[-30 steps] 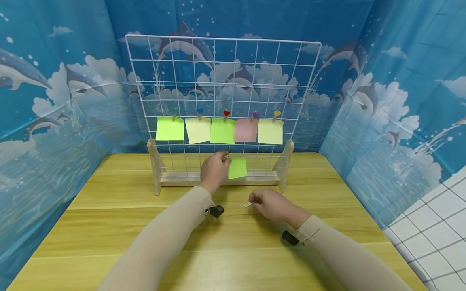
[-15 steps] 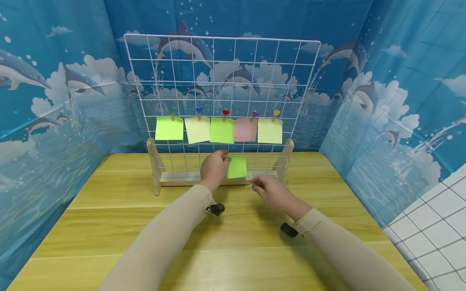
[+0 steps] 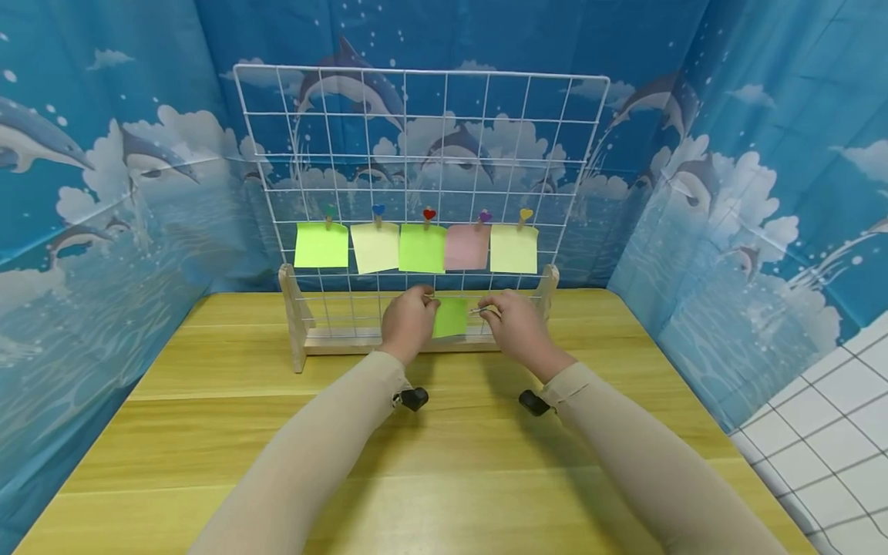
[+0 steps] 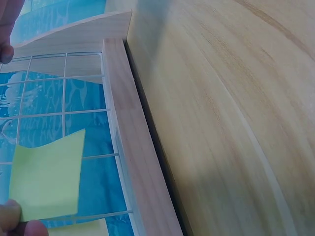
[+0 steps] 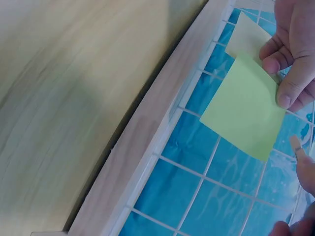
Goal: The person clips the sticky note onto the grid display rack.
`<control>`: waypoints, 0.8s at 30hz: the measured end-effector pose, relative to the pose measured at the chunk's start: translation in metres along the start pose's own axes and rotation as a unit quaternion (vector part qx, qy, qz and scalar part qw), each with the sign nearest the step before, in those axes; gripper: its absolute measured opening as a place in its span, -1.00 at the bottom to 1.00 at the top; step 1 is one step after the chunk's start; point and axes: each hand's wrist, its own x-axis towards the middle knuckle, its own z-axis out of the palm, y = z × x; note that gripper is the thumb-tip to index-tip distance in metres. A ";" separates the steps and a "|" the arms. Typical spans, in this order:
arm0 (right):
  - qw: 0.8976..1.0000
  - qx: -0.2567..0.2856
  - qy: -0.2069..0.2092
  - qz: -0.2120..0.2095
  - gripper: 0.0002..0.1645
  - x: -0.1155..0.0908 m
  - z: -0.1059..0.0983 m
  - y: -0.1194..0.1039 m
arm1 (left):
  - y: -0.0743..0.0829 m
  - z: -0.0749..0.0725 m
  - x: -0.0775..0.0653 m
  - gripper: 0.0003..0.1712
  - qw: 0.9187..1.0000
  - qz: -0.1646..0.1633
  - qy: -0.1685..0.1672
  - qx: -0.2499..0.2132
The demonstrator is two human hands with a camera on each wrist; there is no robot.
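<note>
My left hand (image 3: 408, 324) pinches the upper left corner of a bright green sticky note (image 3: 451, 317), holding it against the lower part of a white wire grid (image 3: 447, 162). In the right wrist view, a paler yellow note (image 5: 244, 38) shows behind that hand; the head view hides it. My right hand (image 3: 516, 327) is just right of the green note. Between its thumb and fingers it pinches a small wooden clothespin (image 5: 296, 147), whose tip points left toward the note and appears apart from it.
Above hangs a row of several notes, including a pink note (image 3: 467, 247), each under a heart-topped clip such as the red one (image 3: 429, 215). The grid stands in a wooden base (image 3: 340, 340) on a wooden table (image 3: 444, 493). A dolphin-print curtain (image 3: 104, 193) surrounds it.
My right hand has risen from over the table to the green note's right side, carrying the clothespin. My left hand stays in place at the note's corner.
</note>
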 end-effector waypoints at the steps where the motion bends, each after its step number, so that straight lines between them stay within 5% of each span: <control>1: 1.000 -0.004 -0.002 0.002 -0.75 0.002 0.000 0.000 | 0.000 0.000 0.000 -0.59 1.000 -0.001 -0.001 0.000; 24: 0.999 -0.029 -0.021 0.022 -0.71 0.023 0.001 -0.006 | 0.000 0.002 0.002 -0.58 1.000 -0.002 -0.001 0.015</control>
